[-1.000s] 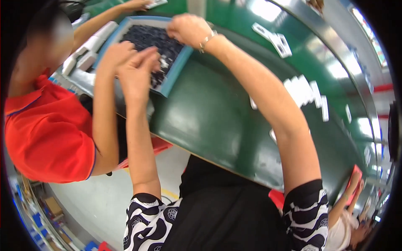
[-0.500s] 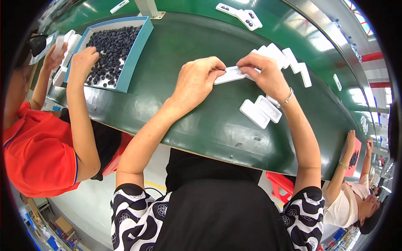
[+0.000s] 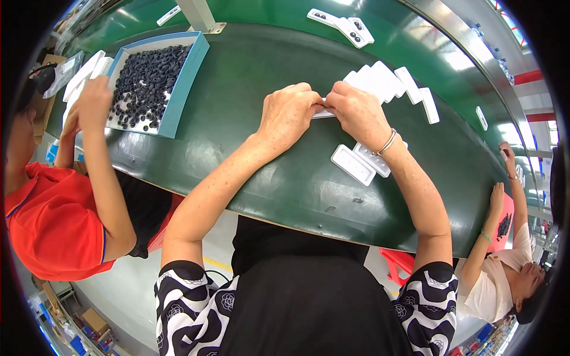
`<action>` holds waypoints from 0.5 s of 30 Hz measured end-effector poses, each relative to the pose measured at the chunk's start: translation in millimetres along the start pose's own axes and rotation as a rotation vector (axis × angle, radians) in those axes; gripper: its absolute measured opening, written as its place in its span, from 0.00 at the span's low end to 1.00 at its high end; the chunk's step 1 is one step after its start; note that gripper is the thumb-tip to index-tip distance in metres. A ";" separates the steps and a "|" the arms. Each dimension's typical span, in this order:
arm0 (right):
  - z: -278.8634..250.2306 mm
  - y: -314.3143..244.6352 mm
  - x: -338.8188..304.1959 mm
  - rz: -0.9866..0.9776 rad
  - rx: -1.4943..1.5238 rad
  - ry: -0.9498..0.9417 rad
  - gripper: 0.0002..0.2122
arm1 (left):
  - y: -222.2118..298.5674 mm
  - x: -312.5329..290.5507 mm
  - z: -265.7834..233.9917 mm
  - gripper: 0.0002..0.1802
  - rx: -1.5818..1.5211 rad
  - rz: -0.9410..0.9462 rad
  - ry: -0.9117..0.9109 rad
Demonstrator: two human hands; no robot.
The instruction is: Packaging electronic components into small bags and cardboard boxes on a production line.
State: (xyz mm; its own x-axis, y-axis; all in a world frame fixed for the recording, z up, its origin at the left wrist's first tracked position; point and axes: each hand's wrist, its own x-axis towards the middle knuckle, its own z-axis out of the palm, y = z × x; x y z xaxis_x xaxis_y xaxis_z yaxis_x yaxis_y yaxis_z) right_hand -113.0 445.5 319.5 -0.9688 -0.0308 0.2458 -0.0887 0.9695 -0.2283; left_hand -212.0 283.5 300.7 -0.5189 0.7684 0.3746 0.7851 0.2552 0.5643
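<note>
My left hand (image 3: 290, 114) and my right hand (image 3: 361, 117) meet above the green table, thumbs and fingers pinched together. Behind and below their fingertips shows part of a small white tray (image 3: 324, 115), mostly covered by the hands. Whatever the fingertips pinch is too small and hidden to make out. Just beside my right wrist, which wears a metal bangle, lie a white tray (image 3: 352, 165) and another white tray with shallow hollows (image 3: 372, 159), partly under the forearm. Past my right hand, several white trays (image 3: 380, 82) overlap in a fanned row.
A blue-rimmed box (image 3: 189, 89) of small black rubber-like pieces stands at left, beside a red-sleeved co-worker (image 3: 59, 219). White trays with black pieces (image 3: 354, 32) lie at the far side. A metal post (image 3: 199, 15) rises behind. Another co-worker (image 3: 499, 279) sits at right by a pink sheet (image 3: 504, 222).
My right hand has moved left until its fingertips meet my left hand's, covering more of the tray. The red-sleeved co-worker's hand has left the box of black pieces.
</note>
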 end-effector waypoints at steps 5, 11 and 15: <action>-3.3 12.9 4.0 0.045 0.237 -0.038 0.05 | 3.0 4.8 0.0 0.03 0.066 0.065 -0.058; -5.7 23.7 2.1 -0.014 0.323 -0.080 0.03 | 7.0 14.0 -6.9 0.03 0.174 0.073 -0.206; -7.6 25.6 -1.8 0.043 0.449 -0.057 0.04 | 8.9 10.6 -11.5 0.06 0.099 0.079 -0.213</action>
State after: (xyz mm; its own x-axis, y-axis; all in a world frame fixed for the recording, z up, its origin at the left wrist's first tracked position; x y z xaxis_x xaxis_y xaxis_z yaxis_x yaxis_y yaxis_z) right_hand -111.8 472.3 320.4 -0.9838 -0.0186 0.1781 -0.1279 0.7690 -0.6263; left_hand -214.3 287.1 318.2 -0.3796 0.8920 0.2456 0.8552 0.2371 0.4609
